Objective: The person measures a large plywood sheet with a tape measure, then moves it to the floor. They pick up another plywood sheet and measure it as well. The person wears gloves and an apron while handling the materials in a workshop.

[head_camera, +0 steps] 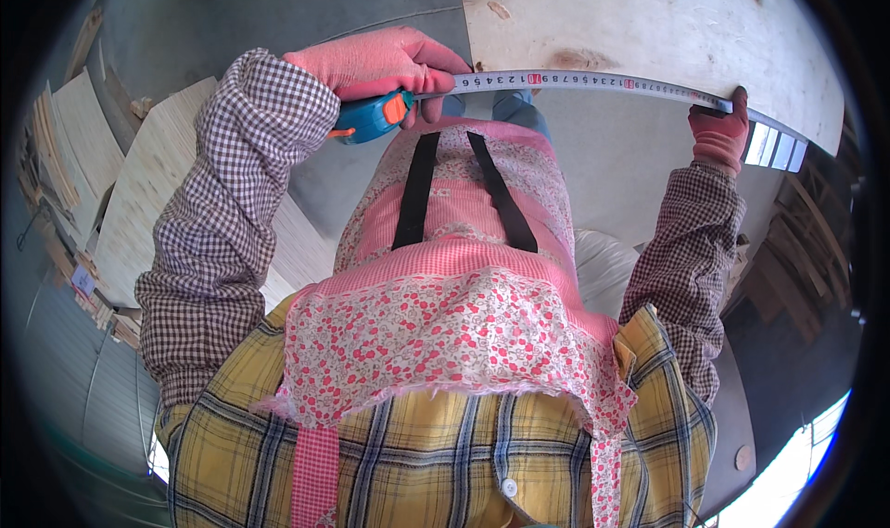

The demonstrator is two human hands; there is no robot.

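My left hand [389, 69], in a pink work glove, grips the teal and orange case of a tape measure [372, 116] and holds its blade by the left corner of a plywood sheet [646, 27]. From there the metal blade runs to the right along the sheet's near edge, with its numbers facing up. My right hand [723, 128], gloved in pink with dark fingertips, pinches the blade near the sheet's right part. The blade's far end reaches past it towards the sheet's right corner.
Stacked plywood sheets [149, 180] and wood strips lie at the left. More wooden boards [793, 264] are piled at the right. A clear plastic wrapping [605, 271] lies on the floor beside my apron. Grey concrete floor [612, 173] shows below the sheet.
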